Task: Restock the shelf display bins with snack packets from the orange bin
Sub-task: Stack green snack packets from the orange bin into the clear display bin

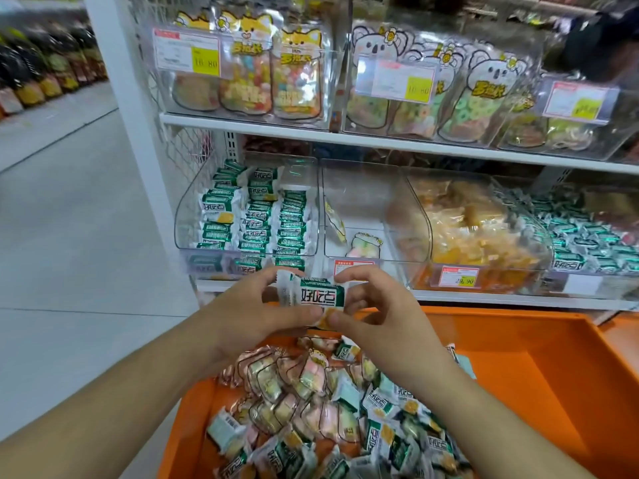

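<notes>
Both hands meet in the middle of the frame, just above the orange bin, and between them they hold one green-and-white snack packet. The left hand pinches its left end between thumb and curled fingers; the right hand pinches the right end the same way, thumb underneath at the packet's yellow corner. The packet is held level and clear of the bin, in front of the lower shelf edge

Below the hands, in the bottom centre of the frame, the orange bin holds a loose heap of packets — green-and-white ones mixed with pinkish and pale ones

Just above the hands, left of centre, a clear display bin is stacked with rows of the same green-and-white packets. The clear bin beside it, at centre, holds only a couple of small packets near its front. Further right, another bin is heaped with yellow-orange snacks, and one at the right edge with more green-and-white packets

Across the top of the frame, the upper shelf carries clear bins of cartoon-printed candy bags with yellow price tags
</notes>
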Action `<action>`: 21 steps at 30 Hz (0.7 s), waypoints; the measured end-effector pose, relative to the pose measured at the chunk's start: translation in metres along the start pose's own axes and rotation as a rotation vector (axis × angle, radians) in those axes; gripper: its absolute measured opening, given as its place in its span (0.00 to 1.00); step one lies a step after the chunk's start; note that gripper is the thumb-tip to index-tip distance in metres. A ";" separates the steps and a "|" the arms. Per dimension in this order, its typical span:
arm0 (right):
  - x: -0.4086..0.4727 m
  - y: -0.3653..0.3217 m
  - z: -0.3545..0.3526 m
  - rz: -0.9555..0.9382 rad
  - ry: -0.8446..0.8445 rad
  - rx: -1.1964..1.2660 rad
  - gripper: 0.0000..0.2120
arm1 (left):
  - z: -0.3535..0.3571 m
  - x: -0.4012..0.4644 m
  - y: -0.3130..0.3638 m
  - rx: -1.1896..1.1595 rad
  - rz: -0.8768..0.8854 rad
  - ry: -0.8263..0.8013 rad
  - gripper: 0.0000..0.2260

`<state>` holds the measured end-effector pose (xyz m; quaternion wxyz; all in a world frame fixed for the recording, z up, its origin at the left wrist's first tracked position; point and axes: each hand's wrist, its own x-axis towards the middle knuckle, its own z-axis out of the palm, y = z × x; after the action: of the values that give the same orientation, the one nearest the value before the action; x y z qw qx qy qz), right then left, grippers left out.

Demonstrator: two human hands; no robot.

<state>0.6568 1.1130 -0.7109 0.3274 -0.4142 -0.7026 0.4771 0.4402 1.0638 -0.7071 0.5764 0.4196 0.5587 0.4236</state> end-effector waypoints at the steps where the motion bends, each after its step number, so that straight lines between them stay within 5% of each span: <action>1: 0.001 0.000 0.001 0.001 0.001 0.008 0.19 | -0.002 0.002 0.000 0.002 -0.008 0.007 0.35; 4: 0.007 -0.002 -0.001 0.014 -0.007 -0.004 0.20 | -0.006 0.002 0.006 0.039 0.011 0.012 0.26; 9: 0.025 -0.013 -0.007 0.070 -0.187 -0.063 0.37 | -0.020 -0.004 0.015 0.200 0.069 -0.007 0.30; 14: 0.052 -0.038 0.007 0.114 -0.316 -0.183 0.27 | -0.041 -0.005 0.023 0.201 0.073 -0.012 0.27; 21: 0.128 -0.070 0.045 0.017 -0.265 -0.414 0.33 | -0.088 0.030 0.042 0.163 0.142 0.125 0.21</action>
<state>0.5435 1.1953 -0.6518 0.1366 -0.4122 -0.8187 0.3759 0.3517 1.1056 -0.6778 0.4731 0.4762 0.5950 0.4420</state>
